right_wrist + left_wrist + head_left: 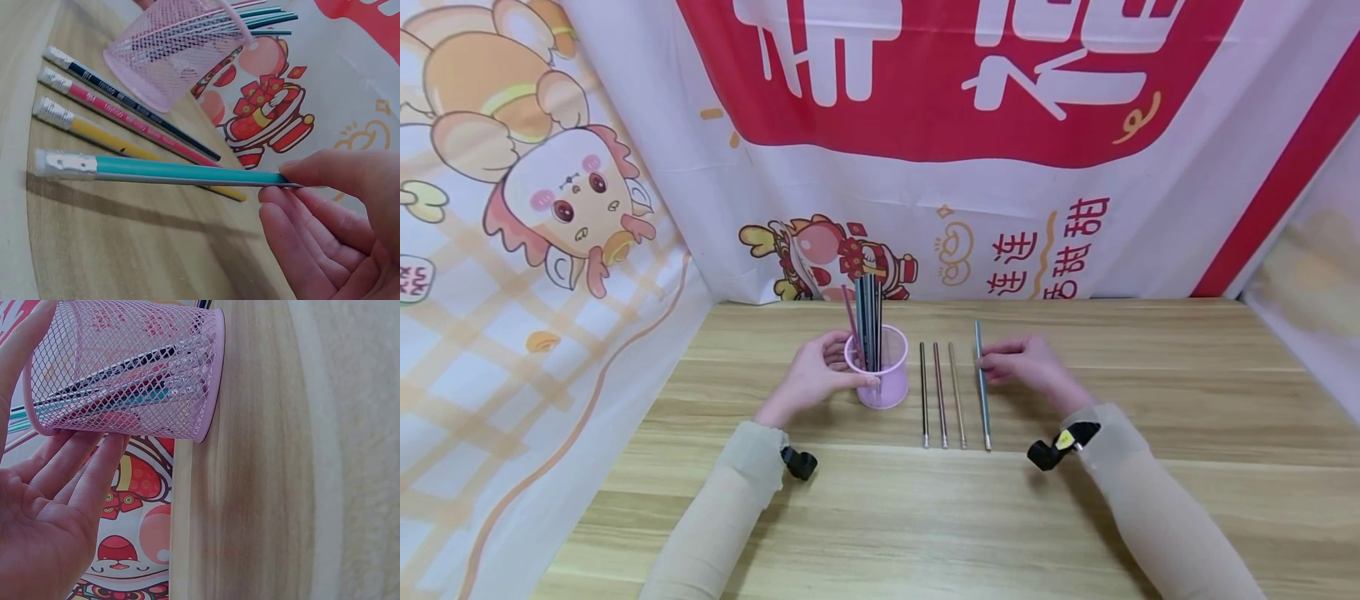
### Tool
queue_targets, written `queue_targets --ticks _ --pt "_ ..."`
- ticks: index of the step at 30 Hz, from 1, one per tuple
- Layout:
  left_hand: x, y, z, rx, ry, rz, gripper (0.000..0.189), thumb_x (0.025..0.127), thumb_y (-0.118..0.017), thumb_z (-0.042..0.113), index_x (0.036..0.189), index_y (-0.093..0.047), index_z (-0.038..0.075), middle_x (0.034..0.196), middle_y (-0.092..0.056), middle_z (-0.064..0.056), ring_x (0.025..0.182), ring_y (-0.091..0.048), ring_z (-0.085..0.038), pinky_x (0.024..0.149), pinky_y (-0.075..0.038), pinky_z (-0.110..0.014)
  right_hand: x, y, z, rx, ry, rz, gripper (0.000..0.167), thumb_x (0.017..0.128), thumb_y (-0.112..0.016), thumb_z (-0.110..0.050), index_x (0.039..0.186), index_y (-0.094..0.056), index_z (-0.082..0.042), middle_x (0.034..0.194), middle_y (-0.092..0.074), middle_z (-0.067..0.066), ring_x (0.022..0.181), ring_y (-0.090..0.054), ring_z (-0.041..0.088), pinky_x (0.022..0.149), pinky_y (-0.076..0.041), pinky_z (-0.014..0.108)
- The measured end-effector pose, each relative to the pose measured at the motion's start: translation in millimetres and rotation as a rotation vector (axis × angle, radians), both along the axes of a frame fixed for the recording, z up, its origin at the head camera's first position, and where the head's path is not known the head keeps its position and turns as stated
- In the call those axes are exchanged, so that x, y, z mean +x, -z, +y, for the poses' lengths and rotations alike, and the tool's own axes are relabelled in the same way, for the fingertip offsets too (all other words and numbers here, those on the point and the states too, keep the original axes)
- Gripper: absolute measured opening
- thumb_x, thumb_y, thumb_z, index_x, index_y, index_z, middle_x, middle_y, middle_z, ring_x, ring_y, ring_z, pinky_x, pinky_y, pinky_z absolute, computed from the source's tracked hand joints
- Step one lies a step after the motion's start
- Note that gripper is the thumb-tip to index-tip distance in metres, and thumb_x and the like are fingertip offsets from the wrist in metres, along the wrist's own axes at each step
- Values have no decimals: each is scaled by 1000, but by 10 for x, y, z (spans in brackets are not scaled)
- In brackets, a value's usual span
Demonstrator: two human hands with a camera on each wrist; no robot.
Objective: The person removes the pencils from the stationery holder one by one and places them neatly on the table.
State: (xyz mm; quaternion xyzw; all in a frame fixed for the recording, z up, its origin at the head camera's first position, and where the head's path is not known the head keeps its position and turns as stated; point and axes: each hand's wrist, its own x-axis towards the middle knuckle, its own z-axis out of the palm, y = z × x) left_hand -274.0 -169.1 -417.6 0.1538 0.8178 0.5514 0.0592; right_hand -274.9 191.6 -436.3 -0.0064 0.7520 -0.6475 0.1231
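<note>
My left hand [811,377] holds the pink mesh pencil cup [891,390], thumb on the near side and fingers round the far side. Several pencils [868,312] stand in the cup, leaning toward its left. My right hand [1033,367] pinches a teal pencil [144,169] between thumb and fingers, its eraser end toward me. Left of it, three pencils lie side by side on the table: a black pencil [119,90], a pinkish-red pencil [125,114] and a yellow pencil [106,136], erasers toward me. In the right wrist view, the teal pencil appears raised above its shadow.
The wooden table [880,517] runs back to a printed red-and-white cloth [955,192]. Another cloth [550,350] with cartoon figures hangs along the left side. A small black camera is strapped to each wrist.
</note>
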Motion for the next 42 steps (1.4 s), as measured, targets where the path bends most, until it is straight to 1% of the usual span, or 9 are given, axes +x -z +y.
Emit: queue_targets --ticks 6,9,13,17,22,29,38,42 --pt "6 2 2 3 -9 -1 83 68 -97 23 137 -55 2 125 -66 -11 114 -64 -26 101 -52 -34 -35 81 -38 -54 26 -77 41 91 -73 -1 126 -59 17 96 -74 20 72 -72 17 76 -63 35" --pt "4 6 3 2 -12 -2 83 68 -97 23 137 -56 3 124 -66 -10 114 -64 -25 101 -52 -34 -47 100 -61 -52 40 -94 42 92 -72 -1 127 -58 18 98 -74 22 72 -72 17 76 -63 34" --pt "1 15 -1 3 -13 -2 83 68 -97 24 136 -56 2 124 -66 -11 114 -64 -26 102 -52 -36 -49 102 -101 -22 49 -105 41 94 -71 -1 127 -58 18 103 -73 25 74 -72 18 76 -63 34" --pt "-1 24 -5 7 -8 2 84 68 -97 23 137 -55 1 126 -66 -12 115 -64 -27 103 -51 -38 -36 87 -146 32 67 -105 38 93 -72 -2 126 -61 15 104 -73 24 75 -72 18 76 -63 33" --pt "-3 27 -8 13 -16 -8 84 67 -97 24 137 -56 3 125 -66 -10 114 -64 -25 102 -52 -37 -16 64 -193 113 83 -93 35 92 -74 -4 122 -65 12 100 -74 20 76 -72 18 75 -63 32" --pt "5 16 -5 10 -21 -18 84 66 -98 25 136 -56 5 125 -66 -8 114 -64 -23 102 -52 -33 -16 67 -232 142 109 -82 33 91 -75 -3 119 -67 12 97 -74 18 76 -72 19 71 -63 31" --pt "13 4 6 17 -14 -1 86 68 -97 23 139 -55 3 126 -66 -9 115 -64 -25 102 -52 -34 4 73 -249 197 126 -63 31 91 -77 -6 118 -69 8 99 -74 17 78 -72 19 71 -63 30" --pt "15 -3 12 19 -16 -8 85 68 -97 23 139 -55 4 126 -66 -8 115 -64 -23 102 -52 -33 16 70 -257 226 132 -52 31 91 -77 -8 118 -70 6 101 -73 16 80 -71 20 71 -63 30"
